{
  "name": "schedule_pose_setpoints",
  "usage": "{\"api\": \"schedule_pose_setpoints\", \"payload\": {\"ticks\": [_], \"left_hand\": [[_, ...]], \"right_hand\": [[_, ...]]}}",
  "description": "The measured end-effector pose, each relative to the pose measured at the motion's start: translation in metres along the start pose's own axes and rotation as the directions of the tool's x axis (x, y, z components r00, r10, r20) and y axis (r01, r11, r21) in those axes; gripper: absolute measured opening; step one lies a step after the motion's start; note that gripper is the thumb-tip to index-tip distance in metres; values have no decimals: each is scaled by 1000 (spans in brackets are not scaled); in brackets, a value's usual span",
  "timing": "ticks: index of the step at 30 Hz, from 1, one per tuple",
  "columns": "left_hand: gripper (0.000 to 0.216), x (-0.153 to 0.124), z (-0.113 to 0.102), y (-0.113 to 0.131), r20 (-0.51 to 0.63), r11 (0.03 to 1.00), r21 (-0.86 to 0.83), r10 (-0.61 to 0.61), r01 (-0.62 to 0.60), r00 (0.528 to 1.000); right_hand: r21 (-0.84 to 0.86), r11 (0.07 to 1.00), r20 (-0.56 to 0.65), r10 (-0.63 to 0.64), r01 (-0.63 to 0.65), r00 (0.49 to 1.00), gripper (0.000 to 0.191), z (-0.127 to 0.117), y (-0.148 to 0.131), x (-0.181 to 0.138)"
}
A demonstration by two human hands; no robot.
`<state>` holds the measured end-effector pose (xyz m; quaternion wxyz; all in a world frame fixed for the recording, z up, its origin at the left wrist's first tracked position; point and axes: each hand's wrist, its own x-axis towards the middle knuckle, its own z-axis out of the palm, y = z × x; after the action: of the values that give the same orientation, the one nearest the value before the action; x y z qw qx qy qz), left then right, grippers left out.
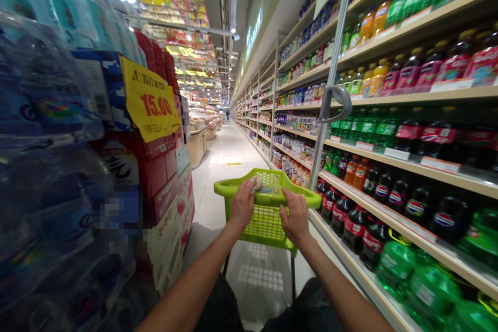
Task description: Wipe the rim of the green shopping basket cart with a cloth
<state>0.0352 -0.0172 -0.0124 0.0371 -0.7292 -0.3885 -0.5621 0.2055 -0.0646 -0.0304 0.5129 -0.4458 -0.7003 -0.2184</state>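
A lime-green plastic shopping cart [311, 198] stands in front of me in the aisle, its near side a lattice of small holes. My left hand [242, 206] is closed on the left part of its near rim. A small whitish, crumpled thing [256, 183] shows at that hand's fingertips; its kind is unclear. My right hand [294, 218] is closed over the same rim farther right, its thumb on the near side. Between the hands, a pale label with blue marks [268, 190] sits by the rim. The inside of the cart is mostly hidden.
Shelves of soda bottles [418, 199] line the right side, close to the cart. A grey ring-shaped holder [337, 104] juts from a shelf post. Shrink-wrapped water bottles [58, 109] and stacked cartons with a yellow price sign [150, 98] crowd the left. A pale tiled floor [227, 145] runs ahead.
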Motion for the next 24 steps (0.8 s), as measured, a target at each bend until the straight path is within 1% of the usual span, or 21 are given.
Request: {"api": "schedule_pose_setpoints", "payload": {"ticks": [3, 5, 6, 8, 10, 13, 15, 17, 18, 20, 22, 24], "left_hand": [[46, 3, 27, 37, 114, 990, -133, 56, -41, 992], [53, 6, 30, 47, 206, 991, -115, 83, -60, 975], [56, 7, 27, 45, 259, 995, -69, 91, -76, 962], [65, 9, 14, 33, 368, 993, 50, 80, -106, 926], [73, 10, 0, 18, 435, 983, 140, 45, -117, 900], [74, 9, -11, 4, 443, 970, 199, 36, -138, 896], [74, 9, -13, 1, 440, 965, 212, 49, -157, 897], [75, 8, -14, 0, 448, 964, 208, 58, -167, 892], [75, 8, -15, 0, 451, 964, 203, 61, -169, 891], [72, 8, -17, -2, 450, 966, 194, 64, -168, 891], [67, 8, -19, -5, 442, 967, 194, 65, -167, 895], [60, 8, -20, -6, 435, 964, 206, 64, -168, 898]], "right_hand": [[113, 994, 9, 6, -7, 1000, 49, 0, -8, 8], [134, 990, 71, 43, -53, 997, 47, 2, -12, 16], [117, 990, 111, 67, -80, 992, 45, 3, -13, 20], [59, 992, 204, 101, -116, 974, 44, 7, -18, 30], [16, 993, 300, 105, -115, 948, 46, 11, -24, 40], [24, 998, 388, 42, -55, 921, 43, 16, -30, 50], [54, 999, 384, -24, 4, 923, 41, 14, -26, 49], [79, 997, 344, -45, 18, 938, 38, 5, -11, 44], [85, 996, 328, -25, -3, 944, 36, -3, 0, 42], [61, 992, 327, 87, -113, 941, 32, -20, 28, 41], [-8, 966, 364, 245, -260, 899, 24, -36, 58, 48], [-69, 929, 391, 361, -364, 847, 19, -46, 83, 57]]}}
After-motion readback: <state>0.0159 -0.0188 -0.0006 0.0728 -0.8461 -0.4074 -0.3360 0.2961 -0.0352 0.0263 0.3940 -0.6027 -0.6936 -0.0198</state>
